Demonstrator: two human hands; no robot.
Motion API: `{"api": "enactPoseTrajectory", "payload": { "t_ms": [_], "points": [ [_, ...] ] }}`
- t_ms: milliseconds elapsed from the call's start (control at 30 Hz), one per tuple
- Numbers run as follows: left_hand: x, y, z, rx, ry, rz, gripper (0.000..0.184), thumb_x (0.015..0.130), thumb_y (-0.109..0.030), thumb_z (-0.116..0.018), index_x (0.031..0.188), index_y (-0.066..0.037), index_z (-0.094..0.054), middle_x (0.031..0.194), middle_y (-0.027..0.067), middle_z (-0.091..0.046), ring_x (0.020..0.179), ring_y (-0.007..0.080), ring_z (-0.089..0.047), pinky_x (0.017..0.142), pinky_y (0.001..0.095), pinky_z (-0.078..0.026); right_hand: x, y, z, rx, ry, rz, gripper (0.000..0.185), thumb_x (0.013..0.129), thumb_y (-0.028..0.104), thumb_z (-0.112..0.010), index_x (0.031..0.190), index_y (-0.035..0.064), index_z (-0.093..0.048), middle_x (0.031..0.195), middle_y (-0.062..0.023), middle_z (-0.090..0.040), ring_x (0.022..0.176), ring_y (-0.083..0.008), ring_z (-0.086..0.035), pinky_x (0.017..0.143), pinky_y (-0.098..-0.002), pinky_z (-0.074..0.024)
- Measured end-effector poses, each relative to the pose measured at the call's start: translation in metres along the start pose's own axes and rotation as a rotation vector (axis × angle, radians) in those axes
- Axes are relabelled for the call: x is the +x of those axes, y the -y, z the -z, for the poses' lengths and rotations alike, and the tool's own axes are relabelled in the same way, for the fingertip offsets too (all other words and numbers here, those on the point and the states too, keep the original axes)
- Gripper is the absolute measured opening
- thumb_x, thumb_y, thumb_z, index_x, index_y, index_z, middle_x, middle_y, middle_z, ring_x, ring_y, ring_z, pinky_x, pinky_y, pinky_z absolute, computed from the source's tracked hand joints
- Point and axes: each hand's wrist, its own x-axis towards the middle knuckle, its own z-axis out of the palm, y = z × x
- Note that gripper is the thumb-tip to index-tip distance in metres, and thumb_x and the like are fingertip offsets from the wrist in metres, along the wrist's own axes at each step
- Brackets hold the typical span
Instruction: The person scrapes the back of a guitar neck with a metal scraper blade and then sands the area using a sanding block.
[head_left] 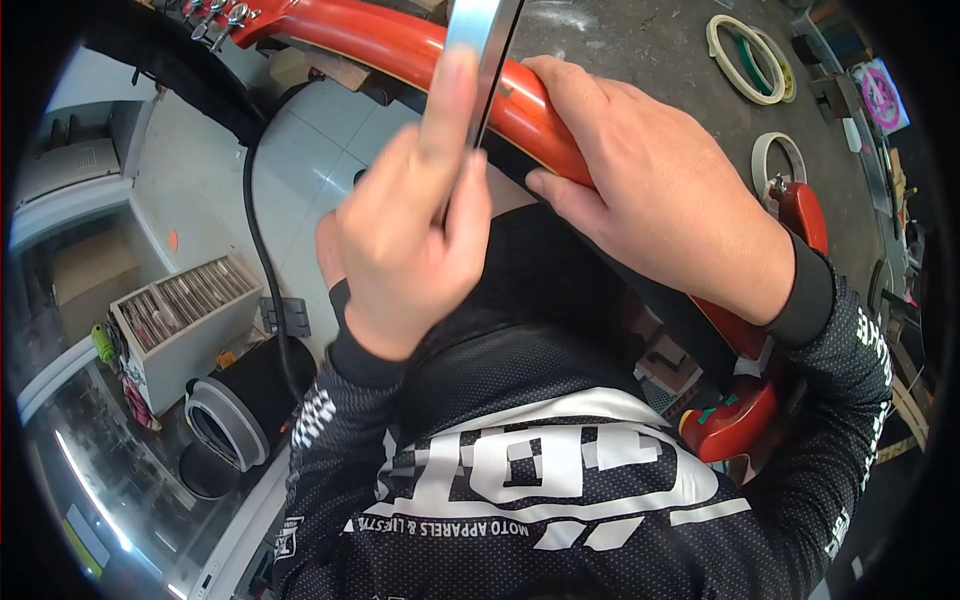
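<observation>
A red guitar neck (375, 42) crosses the upper middle, its headstock with silver tuning pegs (238, 14) at upper left. My right hand (670, 180) wraps around the neck, thumb on the near side and fingers over the far side. My left hand (405, 225) is closed on a flat silver metal bar (478, 35) with a dark edge, its index finger stretched along it. The bar stands across the neck; its upper end leaves the view, and I cannot tell whether it touches the wood. Red parts of the guitar body (735, 420) show below my right forearm.
Several tape rolls (718, 60) lie on the dark worktop (640, 40) at upper right, with another roll (757, 160) nearer. At left are a box of upright sleeves (190, 300), a black bin-like container (235, 400), a black hose (255, 220) and a glass case (120, 500).
</observation>
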Motion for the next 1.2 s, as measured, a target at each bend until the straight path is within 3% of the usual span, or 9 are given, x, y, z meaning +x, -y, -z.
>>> {"api": "enactPoseTrajectory", "payload": {
  "t_ms": [233, 367, 600, 733, 900, 1033, 1167, 1200],
  "points": [
    [-0.030, -0.002, 0.014, 0.092, 0.064, 0.034, 0.083, 0.089, 0.010, -0.075, 0.168, -0.006, -0.058, 0.108, 0.0130, -0.082, 0.066, 0.0213, -0.067, 0.064, 0.0348, -0.056, 0.000, 0.001, -0.002, 0.000, -0.022, 0.001, 0.068, 0.095, 0.018, -0.084, 0.153, 0.0015, -0.051, 0.120, -0.0230, -0.075, 0.113, -0.0437, -0.075, 0.096, -0.0502, -0.0612],
    [0.011, 0.001, 0.001, 0.056, 0.008, 0.000, 0.080, 0.092, 0.011, -0.072, 0.169, -0.002, -0.056, 0.112, 0.0150, -0.082, 0.073, 0.0226, -0.070, 0.068, 0.0351, -0.058, 0.000, 0.003, -0.001, -0.011, -0.011, -0.023, 0.068, 0.095, 0.018, -0.084, 0.152, 0.0008, -0.052, 0.119, -0.0233, -0.076, 0.113, -0.0434, -0.075, 0.097, -0.0503, -0.0612],
    [-0.028, 0.001, -0.001, -0.009, -0.007, 0.024, 0.085, 0.092, 0.013, -0.074, 0.172, -0.008, -0.053, 0.132, 0.0234, -0.080, 0.078, 0.0244, -0.074, 0.072, 0.0315, -0.060, 0.000, -0.002, 0.000, -0.006, -0.021, -0.019, 0.068, 0.095, 0.019, -0.085, 0.152, 0.0016, -0.052, 0.120, -0.0230, -0.076, 0.113, -0.0436, -0.075, 0.096, -0.0497, -0.0614],
    [-0.004, 0.004, -0.004, 0.024, -0.024, 0.049, 0.085, 0.093, 0.015, -0.073, 0.172, -0.008, -0.052, 0.131, 0.0231, -0.081, 0.075, 0.0249, -0.072, 0.072, 0.0321, -0.060, 0.000, 0.000, 0.000, -0.020, -0.010, -0.016, 0.069, 0.095, 0.019, -0.085, 0.154, 0.0019, -0.051, 0.122, -0.0231, -0.076, 0.113, -0.0430, -0.075, 0.097, -0.0493, -0.0615],
    [-0.033, 0.008, -0.006, -0.017, -0.050, -0.005, 0.085, 0.092, 0.016, -0.073, 0.171, -0.003, -0.052, 0.114, 0.0173, -0.081, 0.071, 0.0239, -0.067, 0.068, 0.0345, -0.058, -0.001, 0.002, -0.001, -0.032, -0.022, -0.014, 0.071, 0.095, 0.019, -0.084, 0.155, 0.0019, -0.051, 0.125, -0.0230, -0.075, 0.115, -0.0432, -0.075, 0.097, -0.0493, -0.0613],
    [-0.005, 0.010, -0.008, -0.013, -0.069, -0.010, 0.084, 0.092, 0.016, -0.074, 0.171, -0.001, -0.052, 0.109, 0.0162, -0.081, 0.071, 0.0221, -0.067, 0.068, 0.0336, -0.058, 0.001, 0.004, 0.003, -0.032, 0.040, -0.065, 0.071, 0.096, 0.019, -0.084, 0.156, 0.0017, -0.051, 0.127, -0.0236, -0.075, 0.116, -0.0436, -0.075, 0.099, -0.0494, -0.0606],
    [-0.018, 0.015, -0.016, 0.003, -0.120, -0.062, 0.085, 0.093, 0.015, -0.073, 0.172, -0.006, -0.052, 0.100, 0.0129, -0.078, 0.070, 0.0207, -0.066, 0.066, 0.0341, -0.057, 0.001, 0.004, 0.003, -0.032, 0.024, -0.054, 0.071, 0.096, 0.020, -0.084, 0.156, 0.0013, -0.051, 0.127, -0.0243, -0.075, 0.118, -0.0440, -0.074, 0.100, -0.0496, -0.0600],
    [-0.024, 0.015, -0.014, -0.008, -0.089, -0.042, 0.085, 0.093, 0.014, -0.074, 0.172, -0.006, -0.052, 0.106, 0.0141, -0.077, 0.074, 0.0221, -0.067, 0.069, 0.0344, -0.057, 0.000, 0.004, 0.001, -0.032, 0.009, -0.041, 0.071, 0.096, 0.020, -0.084, 0.156, 0.0013, -0.051, 0.127, -0.0243, -0.075, 0.118, -0.0440, -0.074, 0.100, -0.0496, -0.0599]
  ]
}}
